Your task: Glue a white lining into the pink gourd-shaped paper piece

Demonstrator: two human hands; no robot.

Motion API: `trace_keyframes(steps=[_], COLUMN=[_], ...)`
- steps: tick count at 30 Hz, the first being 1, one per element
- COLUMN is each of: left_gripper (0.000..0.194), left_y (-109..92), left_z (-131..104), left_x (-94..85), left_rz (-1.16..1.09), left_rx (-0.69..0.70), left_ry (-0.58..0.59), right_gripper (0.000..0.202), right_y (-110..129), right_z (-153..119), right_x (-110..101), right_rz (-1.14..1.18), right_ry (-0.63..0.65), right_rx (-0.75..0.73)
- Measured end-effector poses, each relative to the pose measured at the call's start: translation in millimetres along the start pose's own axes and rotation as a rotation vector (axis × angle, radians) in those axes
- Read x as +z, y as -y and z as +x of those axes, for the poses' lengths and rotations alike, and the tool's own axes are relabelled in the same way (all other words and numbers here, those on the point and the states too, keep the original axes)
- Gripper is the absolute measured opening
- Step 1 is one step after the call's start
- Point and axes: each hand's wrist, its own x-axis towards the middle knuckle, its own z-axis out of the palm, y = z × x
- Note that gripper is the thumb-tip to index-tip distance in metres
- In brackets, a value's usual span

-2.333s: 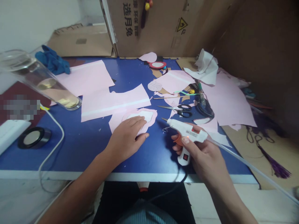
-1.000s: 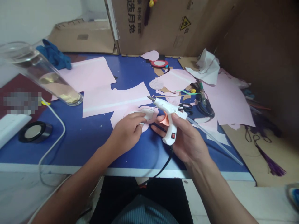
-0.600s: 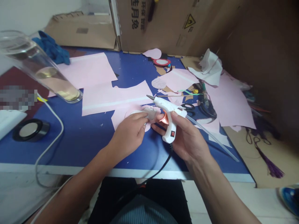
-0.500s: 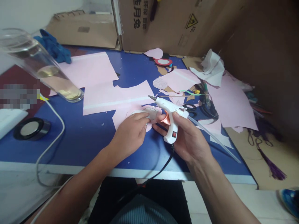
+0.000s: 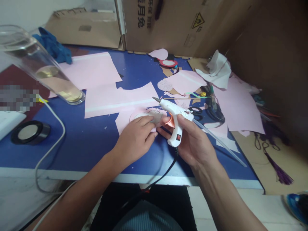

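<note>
My right hand (image 5: pixel 196 138) is wrapped round a white hot glue gun (image 5: pixel 178 128) with an orange trigger, its fingers by the trigger. The nozzle points up and left, above the papers; a clear glue stick (image 5: pixel 221 144) sticks out of the back. My left hand (image 5: pixel 134 136) is at a pink paper piece (image 5: pixel 121 122), fingers over its near edge and thumb just below, closed on it. On that piece lies a pale grey-white cutout (image 5: pixel 157 117), partly hidden by my fingers and the glue gun.
Pink sheets (image 5: pixel 106 101), scissors (image 5: pixel 196 110) and paper scraps lie beyond my hands. At left stand a clear tumbler (image 5: pixel 60 77) and a black tape roll (image 5: pixel 30 132) near a white cable (image 5: pixel 63 128). Cardboard (image 5: pixel 173 29) walls the back; a purple tassel (image 5: pixel 281 171) lies at right.
My left thumb has shifted slightly outward, toward the right, along the paper's near edge. The glue gun stays in my right hand almost unmoved. The whole view has shifted slightly.
</note>
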Motion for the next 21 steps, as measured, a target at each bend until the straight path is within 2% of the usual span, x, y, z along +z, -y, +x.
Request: trace_keyframes(steps=[7, 14, 17, 21], left_gripper=[0.034, 0.021, 0.023, 0.023], left_y=[-5, -8, -7, -8], left_z=[2, 6, 6, 6], left_x=[5.0, 10.0, 13.6, 15.8], left_rz=[0.014, 0.061, 0.088, 0.111], left_rx=[-0.073, -0.136, -0.134, -0.125], left_ry=[-0.019, -0.093, -0.133, -0.177], right_gripper=[0.023, 0.02, 0.023, 0.034], right_y=[-3, -6, -5, -3], right_z=[2, 6, 3, -6], right_x=[-1, -1, 1, -5], right_rz=[0.087, 0.143, 0.125, 0.048], right_ry=[0.015, 0.033, 0.006, -0.098], right_rx=[0.001, -0.02, -0.029, -0.063])
